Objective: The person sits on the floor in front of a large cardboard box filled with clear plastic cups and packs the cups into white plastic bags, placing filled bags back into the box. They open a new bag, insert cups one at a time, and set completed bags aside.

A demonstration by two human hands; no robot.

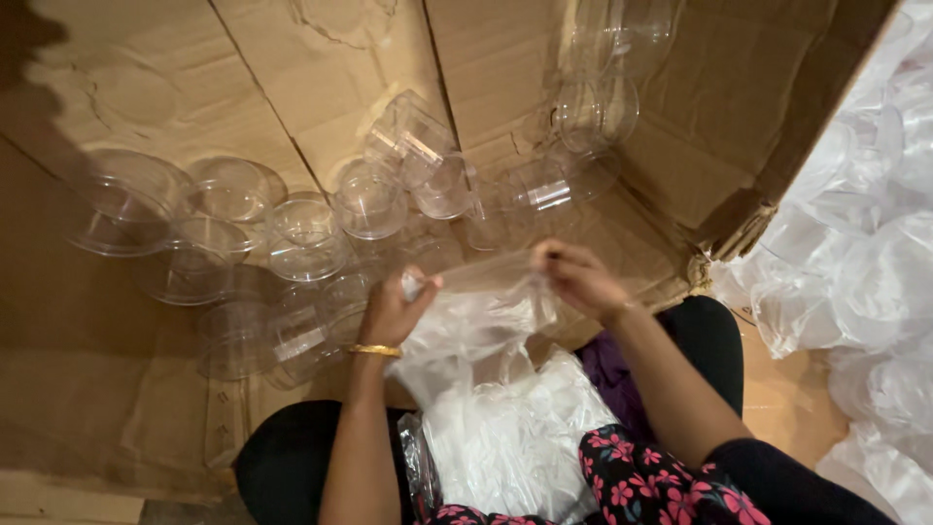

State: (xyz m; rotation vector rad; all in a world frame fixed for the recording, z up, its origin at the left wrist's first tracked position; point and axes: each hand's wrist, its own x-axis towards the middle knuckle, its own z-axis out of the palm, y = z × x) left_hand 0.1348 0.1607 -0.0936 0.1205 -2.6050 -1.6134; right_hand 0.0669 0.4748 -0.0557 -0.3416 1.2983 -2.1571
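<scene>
My left hand [394,309], with a gold bangle at the wrist, pinches one edge of a clear plastic bag [476,311]. My right hand [581,280] pinches the bag's other edge, and the bag hangs stretched between them. Below the bag, more crumpled clear plastic bags [510,437] lie heaped in my lap. Just beyond my hands, several clear plastic cups [301,238] lie loose on flattened cardboard [321,87].
A large open cardboard box surrounds the cups, with a wall [777,97] rising at the right. More clear plastic bags and cups [865,272] are piled outside the box at the right. My legs in black trousers [282,457] and a floral sleeve [651,481] fill the bottom.
</scene>
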